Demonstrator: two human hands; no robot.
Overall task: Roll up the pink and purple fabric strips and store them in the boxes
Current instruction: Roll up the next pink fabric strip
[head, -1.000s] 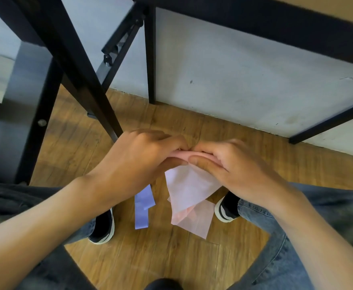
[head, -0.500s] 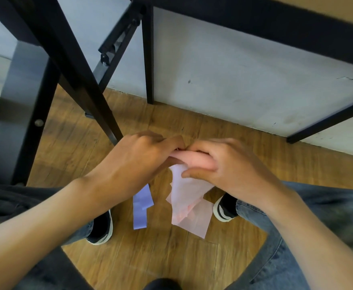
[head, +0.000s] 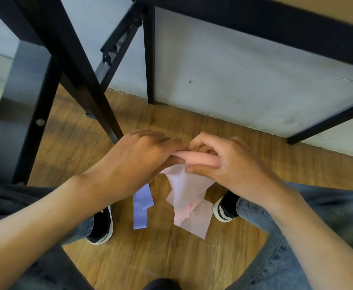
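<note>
Both hands meet above the wooden floor on a pink fabric strip. Its top end is wound into a small pink roll pinched between the fingers of my left hand and my right hand. The loose pale tail of the strip hangs down from the roll and its end lies folded on the floor. A purple fabric strip hangs below my left hand, its upper end hidden under that hand, so I cannot tell whether it is held. No boxes are in view.
Black table legs and a folding brace stand ahead on the left. A grey wall meets the wood floor just beyond my hands. My shoes and jeans-clad legs flank the strips.
The roll between my fingers has grown thicker. The hanging pink tail has become shorter and narrower as it was wound up. The purple strip has barely moved.
</note>
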